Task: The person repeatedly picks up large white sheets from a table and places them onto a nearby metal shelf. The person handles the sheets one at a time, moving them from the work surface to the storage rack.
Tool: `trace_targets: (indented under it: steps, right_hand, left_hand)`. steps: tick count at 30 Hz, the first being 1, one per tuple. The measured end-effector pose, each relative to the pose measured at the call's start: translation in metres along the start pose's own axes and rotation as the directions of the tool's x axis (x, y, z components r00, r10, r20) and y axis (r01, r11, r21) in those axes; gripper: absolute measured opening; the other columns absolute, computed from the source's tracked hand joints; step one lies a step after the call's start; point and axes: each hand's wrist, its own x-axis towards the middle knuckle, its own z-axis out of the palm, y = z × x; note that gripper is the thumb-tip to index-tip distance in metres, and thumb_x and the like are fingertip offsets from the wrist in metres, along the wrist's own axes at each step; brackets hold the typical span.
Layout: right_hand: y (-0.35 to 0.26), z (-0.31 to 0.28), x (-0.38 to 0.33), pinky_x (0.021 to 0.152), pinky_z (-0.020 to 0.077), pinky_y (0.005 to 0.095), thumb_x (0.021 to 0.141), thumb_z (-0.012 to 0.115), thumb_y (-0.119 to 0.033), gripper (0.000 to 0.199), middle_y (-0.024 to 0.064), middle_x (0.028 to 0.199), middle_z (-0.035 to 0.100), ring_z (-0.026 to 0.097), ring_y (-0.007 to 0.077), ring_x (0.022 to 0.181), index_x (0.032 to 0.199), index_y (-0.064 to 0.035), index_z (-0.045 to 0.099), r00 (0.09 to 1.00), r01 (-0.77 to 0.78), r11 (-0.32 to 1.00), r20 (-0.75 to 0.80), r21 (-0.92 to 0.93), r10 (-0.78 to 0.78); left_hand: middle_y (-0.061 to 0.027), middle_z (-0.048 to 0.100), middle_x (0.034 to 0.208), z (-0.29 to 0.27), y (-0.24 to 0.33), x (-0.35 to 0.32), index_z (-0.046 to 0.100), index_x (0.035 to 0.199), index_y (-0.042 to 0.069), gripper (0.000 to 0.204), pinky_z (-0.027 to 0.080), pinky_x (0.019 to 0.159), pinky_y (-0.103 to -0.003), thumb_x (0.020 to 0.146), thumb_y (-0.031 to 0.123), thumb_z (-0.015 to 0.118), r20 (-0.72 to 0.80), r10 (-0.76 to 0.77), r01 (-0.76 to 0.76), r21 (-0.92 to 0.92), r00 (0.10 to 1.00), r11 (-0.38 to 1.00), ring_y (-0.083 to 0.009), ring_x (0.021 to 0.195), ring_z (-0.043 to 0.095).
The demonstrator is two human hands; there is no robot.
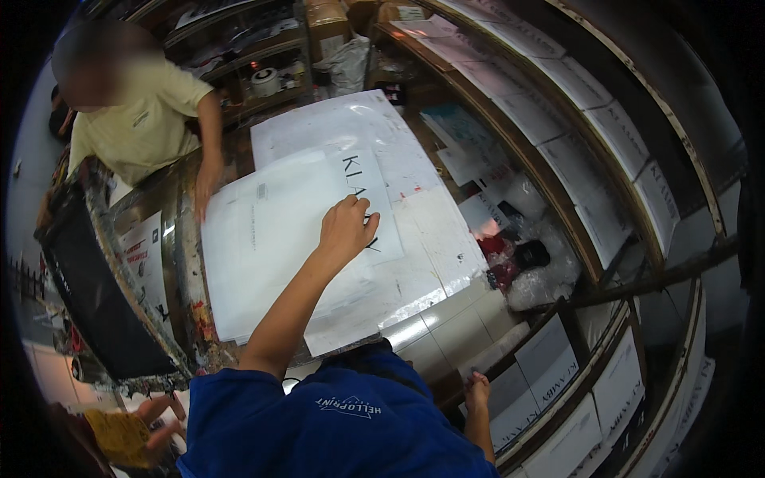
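My left hand [347,231] is over a stack of white, film-like sheets [263,279] on the worktable. Its fingers are curled and its thumb is bent; whether it grips a sheet edge is hidden. Beneath it lies a sheet with large black lettering [386,239], partly covered by my hand. My right hand [476,388] hangs low at my right side, beside a rack of printed sheets. Its fingers are bent together, and what they hold, if anything, is too small to make out.
Across the table a person in a pale yellow shirt [147,119] has a hand [209,183] at the stack's left edge. A dark screen frame [96,279] stands tilted at left. Racks of printed sheets [586,199] line the right. Plastic wrap [550,287] lies beside the table.
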Motion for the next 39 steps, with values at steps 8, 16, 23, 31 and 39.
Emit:
trace_targets:
  steps: [8,16,23,31,39]
  right_hand:
    - [-0.007,0.01,-0.001,0.058,0.0444,0.0267,0.088,0.061,-0.015,0.009,-0.0002,0.074,0.055,0.055,0.0131,0.064,0.083,-0.0142,0.053,0.997,0.038,0.999,0.063,-0.008,-0.038]
    - [-0.021,0.014,-0.02,0.059,0.0464,0.0269,0.091,0.056,-0.015,0.005,0.0016,0.077,0.059,0.057,0.0142,0.065,0.091,-0.0093,0.056,0.999,0.041,0.997,-0.013,-0.059,-0.042]
    - [-0.109,0.074,-0.033,0.072,0.0494,0.0274,0.093,0.055,-0.02,0.019,0.0028,0.095,0.061,0.056,0.0113,0.084,0.107,-0.0085,0.06,0.968,0.219,0.956,0.169,-0.196,-0.187]
    - [-0.307,0.175,-0.135,0.062,0.0534,0.0315,0.091,0.054,-0.031,0.045,0.0131,0.099,0.062,0.064,0.018,0.076,0.127,-0.0061,0.047,0.522,0.791,0.588,0.69,-0.171,-0.502]
    - [-0.354,0.123,-0.217,0.069,0.0513,0.0354,0.081,0.053,-0.014,0.018,0.0139,0.08,0.068,0.067,0.0258,0.078,0.082,-0.0001,0.065,0.619,0.771,0.247,0.601,-0.587,-0.506]
  left_hand:
    - [-0.0189,0.062,0.09,0.103,0.042,0.052,0.064,0.088,-0.001,0.031,0.052,0.072,-0.041,0.081,0.029,0.064,0.22,0.133,-0.178,0.196,0.966,0.964,-0.033,0.082,0.064]
    - [-0.0151,0.066,0.091,0.195,0.046,0.073,0.066,0.088,0.004,0.016,0.055,0.074,-0.038,0.08,0.013,0.057,0.399,0.116,-0.243,0.282,0.909,0.928,-0.0295,0.087,0.066]
    - [-0.0291,0.062,0.089,0.169,0.054,0.078,0.058,0.089,-0.007,0.023,0.047,0.08,-0.05,0.07,0.005,0.057,0.37,0.255,-0.288,0.038,0.893,0.957,-0.0443,0.088,0.06]
    - [-0.0184,0.057,0.066,0.059,0.197,-0.006,0.059,0.095,-0.007,0.022,0.043,0.059,-0.039,0.075,0.0,0.053,0.146,0.566,-0.439,-0.487,0.811,0.755,-0.03,0.059,0.052]
    - [-0.0082,0.05,0.069,0.014,0.25,-0.068,0.06,0.106,-0.007,0.027,0.038,0.054,-0.031,0.08,-0.003,0.054,-0.007,0.791,-0.535,-0.741,0.612,0.407,-0.0165,0.056,0.044]
